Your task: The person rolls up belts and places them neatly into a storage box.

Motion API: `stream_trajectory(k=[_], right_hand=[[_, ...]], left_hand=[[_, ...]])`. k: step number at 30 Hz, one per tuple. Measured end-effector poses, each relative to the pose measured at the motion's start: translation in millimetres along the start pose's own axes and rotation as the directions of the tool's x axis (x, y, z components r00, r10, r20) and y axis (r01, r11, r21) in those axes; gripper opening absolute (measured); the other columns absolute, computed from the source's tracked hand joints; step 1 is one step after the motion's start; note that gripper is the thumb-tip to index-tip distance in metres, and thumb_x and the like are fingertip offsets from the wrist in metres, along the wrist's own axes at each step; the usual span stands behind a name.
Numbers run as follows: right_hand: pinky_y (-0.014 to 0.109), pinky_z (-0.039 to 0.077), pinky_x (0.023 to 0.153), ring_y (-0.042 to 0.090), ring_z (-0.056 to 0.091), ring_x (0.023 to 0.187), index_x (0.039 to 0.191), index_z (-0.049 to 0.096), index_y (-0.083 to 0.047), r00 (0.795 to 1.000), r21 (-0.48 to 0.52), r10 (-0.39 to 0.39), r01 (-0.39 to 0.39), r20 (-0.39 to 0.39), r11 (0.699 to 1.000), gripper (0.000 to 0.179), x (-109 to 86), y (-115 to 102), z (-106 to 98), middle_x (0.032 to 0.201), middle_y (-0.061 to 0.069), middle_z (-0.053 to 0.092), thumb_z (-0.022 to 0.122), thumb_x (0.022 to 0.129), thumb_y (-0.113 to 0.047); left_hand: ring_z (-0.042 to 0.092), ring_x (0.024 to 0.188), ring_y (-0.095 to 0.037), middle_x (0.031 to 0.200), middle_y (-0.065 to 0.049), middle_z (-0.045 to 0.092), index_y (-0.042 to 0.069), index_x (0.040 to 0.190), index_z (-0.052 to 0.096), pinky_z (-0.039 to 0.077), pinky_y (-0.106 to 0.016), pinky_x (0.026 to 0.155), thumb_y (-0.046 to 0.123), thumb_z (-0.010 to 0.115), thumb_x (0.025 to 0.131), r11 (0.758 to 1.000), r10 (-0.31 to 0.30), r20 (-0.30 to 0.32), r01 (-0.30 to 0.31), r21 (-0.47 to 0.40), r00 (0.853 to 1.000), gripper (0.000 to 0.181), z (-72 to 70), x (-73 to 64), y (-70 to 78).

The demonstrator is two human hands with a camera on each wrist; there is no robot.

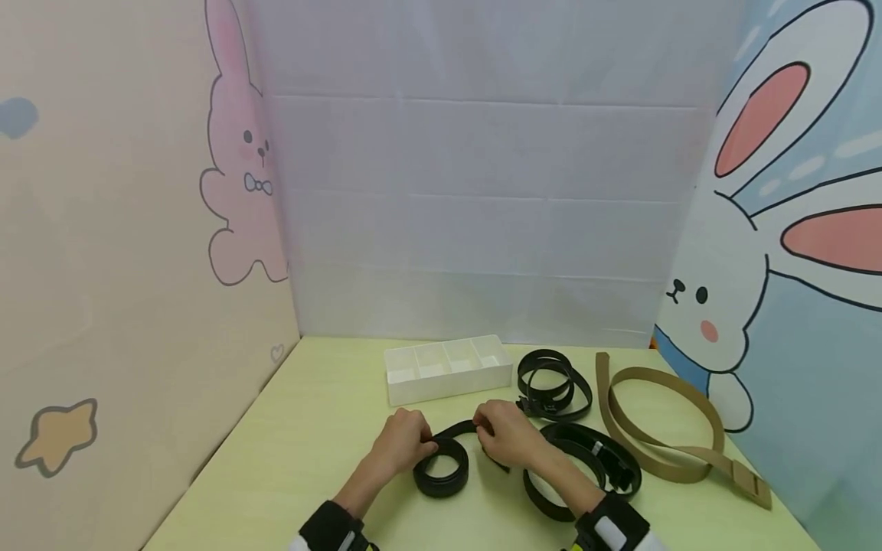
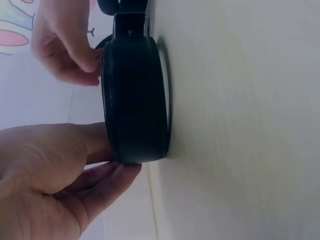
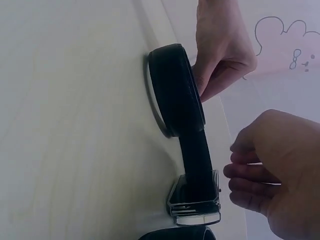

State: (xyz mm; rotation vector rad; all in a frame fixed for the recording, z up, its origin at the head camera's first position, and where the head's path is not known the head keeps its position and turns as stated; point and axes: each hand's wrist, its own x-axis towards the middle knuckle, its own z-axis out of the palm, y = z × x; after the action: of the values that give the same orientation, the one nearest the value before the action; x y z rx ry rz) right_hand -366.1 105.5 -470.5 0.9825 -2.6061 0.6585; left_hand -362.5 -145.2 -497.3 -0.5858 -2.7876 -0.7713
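A black leather belt [image 1: 441, 487] is wound into a flat coil on the table, standing on its edge. My left hand [image 1: 403, 441] grips the coil, fingertips against its outer side and thumb over the top edge. A loose length of the belt runs right from the coil to a metal buckle [image 3: 195, 205], under my right hand [image 1: 510, 436]. Seen from the right wrist, the right fingers [image 3: 252, 172] are loosely bent beside the buckle with a gap between. The left wrist view shows the coil's stitched outer face [image 2: 135, 100] close up.
A white compartment box [image 1: 451, 385] stands at the back. Another coiled black belt [image 1: 551, 405] lies to its right. Beneath the right forearm lies a wider black belt [image 1: 623, 463]. A tan webbing belt [image 1: 602, 383] lies looped at the far right, its buckle [image 1: 751, 484] near the table edge.
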Motion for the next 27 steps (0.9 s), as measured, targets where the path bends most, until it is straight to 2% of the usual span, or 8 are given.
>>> stream_trajectory(k=[3,6,10,15,20,22,25,27], right_hand=[[0.034,0.055,0.074,0.015,0.061,0.08,0.098,0.078,-0.007,0.999,-0.144,-0.02,0.025,0.036,0.989,0.009,-4.2,2.7,0.4,0.088,0.001,0.068,0.085,0.096,-0.012],[0.035,0.053,0.069,0.02,0.059,0.078,0.09,0.072,-0.007,0.999,-0.294,-0.004,0.017,0.043,0.956,0.022,-10.7,1.7,3.5,0.087,0.003,0.062,0.092,0.092,-0.018],[0.035,0.05,0.066,0.023,0.058,0.076,0.082,0.069,-0.007,0.999,-0.37,0.019,0.002,0.051,0.929,0.027,-18.2,-1.4,3.8,0.086,0.007,0.059,0.094,0.089,-0.014],[0.032,0.053,0.074,0.018,0.058,0.082,0.09,0.079,-0.012,0.988,-0.342,-0.045,0.093,0.146,0.935,0.013,-23.4,-2.3,-4.7,0.091,0.002,0.066,0.092,0.092,-0.01],[0.024,0.057,0.077,0.009,0.064,0.087,0.099,0.086,-0.017,0.954,-0.23,-0.123,0.189,0.274,0.955,0.014,-27.2,-9.7,-13.3,0.095,-0.004,0.071,0.09,0.093,-0.005],[0.022,0.057,0.077,0.005,0.065,0.087,0.1,0.088,-0.017,0.939,-0.184,-0.172,0.233,0.299,0.955,0.017,-27.2,-17.3,-11.9,0.095,-0.006,0.072,0.091,0.092,-0.003],[0.018,0.054,0.079,0.0,0.062,0.087,0.103,0.088,-0.018,0.916,-0.14,-0.248,0.303,0.315,0.943,0.017,-27.3,-33.3,-3.5,0.097,-0.008,0.073,0.091,0.092,-0.005],[0.016,0.052,0.081,0.0,0.06,0.088,0.104,0.088,-0.018,0.9,-0.131,-0.317,0.368,0.3,0.921,0.015,-27.8,-45.5,4.7,0.099,-0.008,0.073,0.09,0.094,-0.008]], left_hand=[[0.06,0.061,-0.003,0.074,-0.001,0.081,0.008,0.079,0.087,0.05,-0.022,0.058,0.009,0.093,0.092,1.0,0.012,0.005,-0.012,0.0,1.0,0.015,-0.5,0.4,-0.9],[0.061,0.06,-0.002,0.074,-0.001,0.081,0.008,0.079,0.087,0.05,-0.022,0.058,0.009,0.093,0.092,1.0,0.027,0.003,-0.027,0.005,1.0,0.014,-1.5,1.3,-0.9],[0.061,0.062,-0.002,0.075,-0.001,0.082,0.007,0.079,0.087,0.049,-0.022,0.059,0.01,0.093,0.092,0.999,0.033,-0.005,-0.032,0.021,0.999,0.015,-2.8,2.9,-1.2],[0.061,0.061,-0.004,0.074,-0.001,0.081,0.007,0.078,0.086,0.05,-0.023,0.058,0.009,0.092,0.092,0.999,0.031,-0.015,-0.03,0.044,0.999,0.016,-1.5,6.0,-5.9],[0.06,0.058,-0.004,0.07,0.001,0.079,0.009,0.076,0.086,0.05,-0.026,0.054,0.012,0.091,0.093,0.991,0.109,-0.063,-0.104,0.081,0.992,0.018,9.9,15.9,-24.5],[0.057,0.055,-0.003,0.066,0.003,0.076,0.01,0.072,0.084,0.048,-0.026,0.051,0.012,0.091,0.092,0.988,0.132,-0.087,-0.124,0.096,0.987,0.022,11.0,18.2,-25.7],[0.049,0.049,-0.001,0.058,0.005,0.07,0.011,0.065,0.08,0.04,-0.023,0.047,0.011,0.091,0.093,0.988,0.129,-0.1,-0.119,0.098,0.987,0.03,12.7,20.3,-23.6],[0.042,0.045,-0.001,0.051,0.007,0.061,0.01,0.059,0.074,0.034,-0.02,0.046,0.008,0.091,0.092,0.993,0.094,-0.085,-0.087,0.084,0.992,0.037,4.7,17.0,-9.3]])
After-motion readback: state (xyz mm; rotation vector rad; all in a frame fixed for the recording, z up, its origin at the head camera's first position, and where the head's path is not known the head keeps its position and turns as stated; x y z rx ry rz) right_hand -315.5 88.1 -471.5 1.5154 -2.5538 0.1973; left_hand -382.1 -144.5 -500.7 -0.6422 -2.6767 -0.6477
